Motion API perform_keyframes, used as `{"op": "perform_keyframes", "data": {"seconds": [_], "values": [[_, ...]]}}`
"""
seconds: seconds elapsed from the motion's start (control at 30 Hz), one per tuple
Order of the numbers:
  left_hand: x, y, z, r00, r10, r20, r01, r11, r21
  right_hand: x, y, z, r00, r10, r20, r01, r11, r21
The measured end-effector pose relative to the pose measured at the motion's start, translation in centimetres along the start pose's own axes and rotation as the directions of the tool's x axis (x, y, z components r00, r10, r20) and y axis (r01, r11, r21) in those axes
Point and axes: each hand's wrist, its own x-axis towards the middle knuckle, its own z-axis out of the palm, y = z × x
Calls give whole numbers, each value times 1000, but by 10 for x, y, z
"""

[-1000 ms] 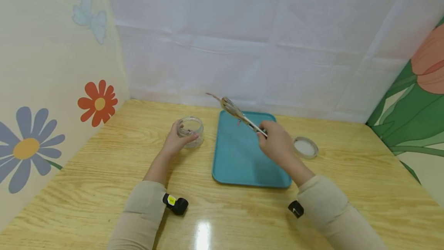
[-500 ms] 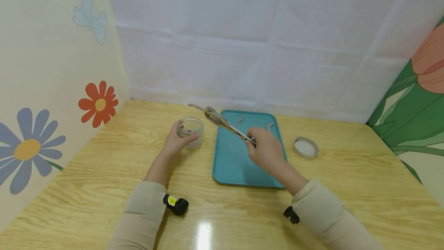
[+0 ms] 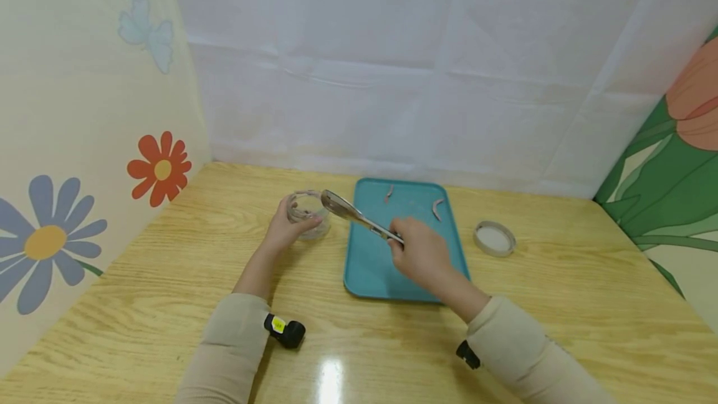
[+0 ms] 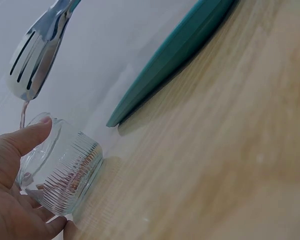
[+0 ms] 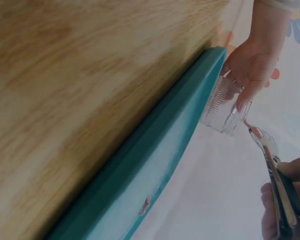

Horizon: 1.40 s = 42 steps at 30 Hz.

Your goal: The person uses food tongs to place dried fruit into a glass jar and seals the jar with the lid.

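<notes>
"Clear glass, is it, that jar (image 4: 55, 152)?"

"Yes, ribbed low on its wall. It stands on the wooden table (image 3: 140, 304), to the left of the tray (image 3: 364, 276)."

"What's in it?"

"Pinkish pieces (image 4: 76, 180), low down. The ribs blur them, so I can't tell how many."

"And the left hand (image 3: 282, 229)?"

"It grips the jar, thumb across the near side by the rim, the other fingers bent round the wall."

"The right hand (image 3: 422, 251)?"

"Above the tray, fingers curled round the handles of the metal tongs (image 3: 348, 211). Their slotted end is up at the jar's mouth and pinches 1 thin pink strip (image 4: 23, 114), which hangs from the tip."

"Is that strip inside the rim?"

"I can't tell; strip and rim overlap in the left wrist view."

"What does the tray hold?"

"2 strips, well apart, in its far half: a small strip (image 3: 389, 194) toward the left and a larger curved strip (image 3: 437, 209) toward the right. The tray itself is teal and shallow, with a raised edge."

"And the jar's neighbours?"

"The tray is near, not touching. Beyond it, on the right, a round lid (image 3: 494, 239) with a pale middle lies on the table."
</notes>
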Motion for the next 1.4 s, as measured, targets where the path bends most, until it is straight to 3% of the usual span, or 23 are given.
{"op": "perform_keyframes", "data": {"seconds": [0.5,0.73,0.9,1.1,1.4], "values": [[0,1,0,1000,14,9,-14,1000,-21,3,1,8,1000,-5,-30,4,1000,-9],[-16,25,4,1000,-13,20,14,999,-30,2,1,7,1000,-3,-27,3,1000,-2],[-9,16,2,1000,-11,10,11,999,-32,3,-1,7,1000,1,-13,-1,1000,0],[0,2,0,999,-29,-13,29,999,30,5,-2,9,1000,16,-10,-16,1000,5],[1,0,0,1000,-4,-26,5,1000,20,12,-6,14,999,47,-3,-47,999,1]]}}
